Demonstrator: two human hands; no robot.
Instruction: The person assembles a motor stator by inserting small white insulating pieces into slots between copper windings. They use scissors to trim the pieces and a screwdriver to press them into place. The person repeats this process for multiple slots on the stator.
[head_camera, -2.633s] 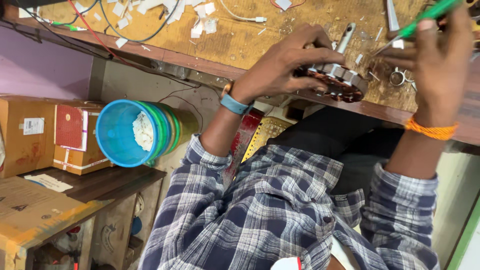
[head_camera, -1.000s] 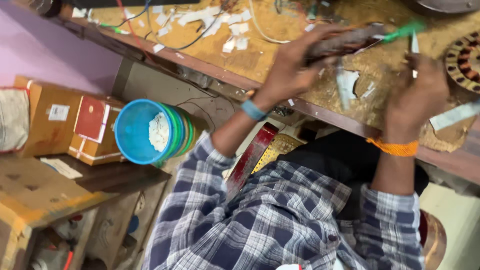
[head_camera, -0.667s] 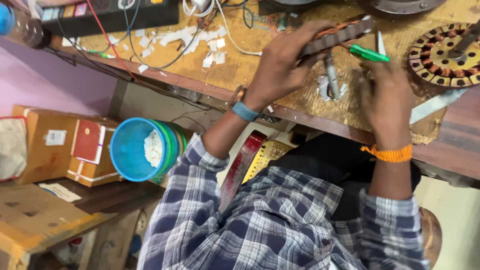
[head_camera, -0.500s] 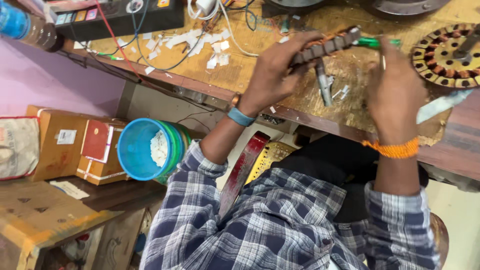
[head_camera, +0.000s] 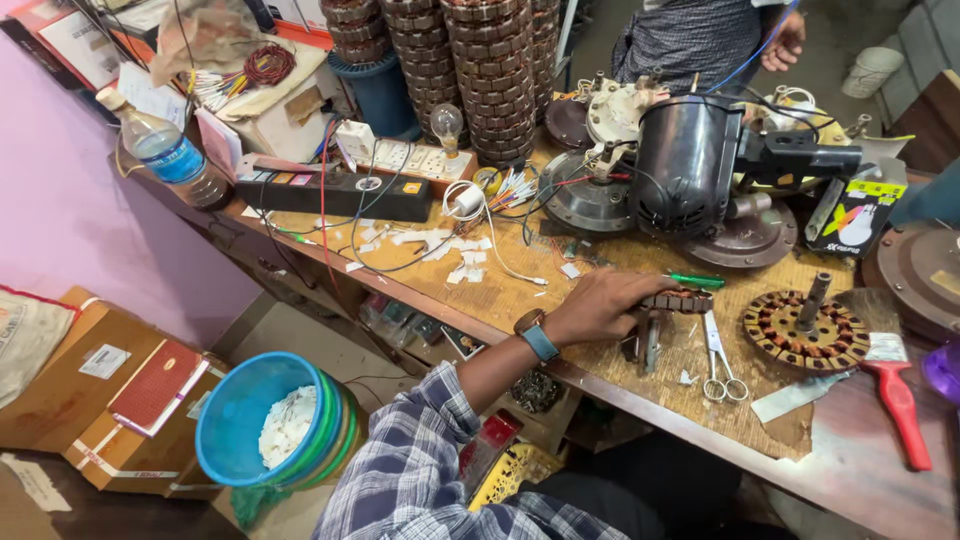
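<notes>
While the wooden worktop (head_camera: 520, 290) is crowded from end to end, the head view shows only one of the person's hands: the left hand (head_camera: 600, 305), blue watch at the wrist, lies palm-down with its fingers curled over one end of a small dark ring of wound metal laminations (head_camera: 678, 300), which rests on the worktop just in front of a green-handled screwdriver (head_camera: 697, 281). The right hand is out of the picture, so I cannot tell what it is doing. Small steel scissors (head_camera: 718, 360) lie just beside, and a larger round copper-wound stator (head_camera: 805, 328) sits further right. To my eye, the grip would do best kept on the ring's outer edge, clear of the windings, with the piece pressed flat so it cannot roll.
</notes>
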